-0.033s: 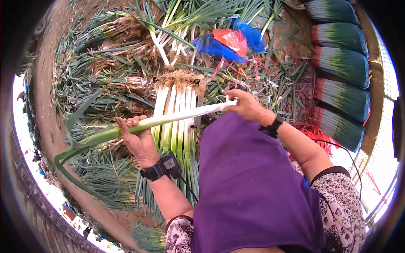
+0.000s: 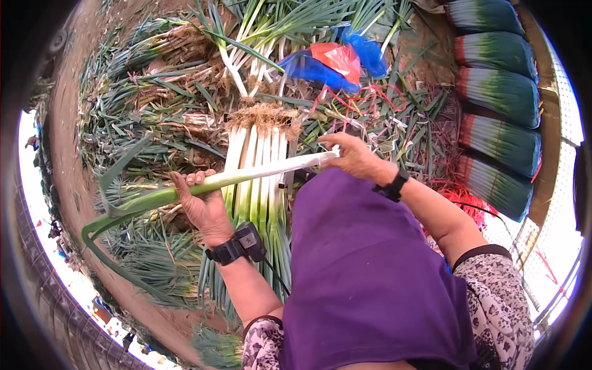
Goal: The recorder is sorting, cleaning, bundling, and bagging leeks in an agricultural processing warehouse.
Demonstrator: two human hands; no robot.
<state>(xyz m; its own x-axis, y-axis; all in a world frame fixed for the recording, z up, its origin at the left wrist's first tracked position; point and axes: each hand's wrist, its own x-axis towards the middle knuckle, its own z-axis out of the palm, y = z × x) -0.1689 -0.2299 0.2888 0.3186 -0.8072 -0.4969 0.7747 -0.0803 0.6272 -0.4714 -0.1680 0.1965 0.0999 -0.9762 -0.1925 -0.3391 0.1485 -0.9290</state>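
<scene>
A long green onion point(image 2: 265, 170) slants across my front, its white end up at the right and its green leaves bent over at the left. My left hand point(image 2: 202, 200) is closed round its green part, thumb and fingers wrapping it. At the white end my right hand point(image 2: 353, 157) pinches the stalk with bent fingers; its fingertips are partly hidden. Beneath the stalk lies a row of green onions point(image 2: 262, 145), with brown roots point(image 2: 262, 115) pointing away from me and leaves toward me.
Heaps of loose onions and leaves point(image 2: 148, 111) cover the ground at the left. Blue and red plastic point(image 2: 336, 61) lies beyond the row, near pink string point(image 2: 370, 102). Packed green bundles point(image 2: 499, 145) line the right side. A purple apron point(image 2: 370, 265) covers my lap.
My right hand has shifted slightly left and down at the white end. The left hand and the onion have hardly moved.
</scene>
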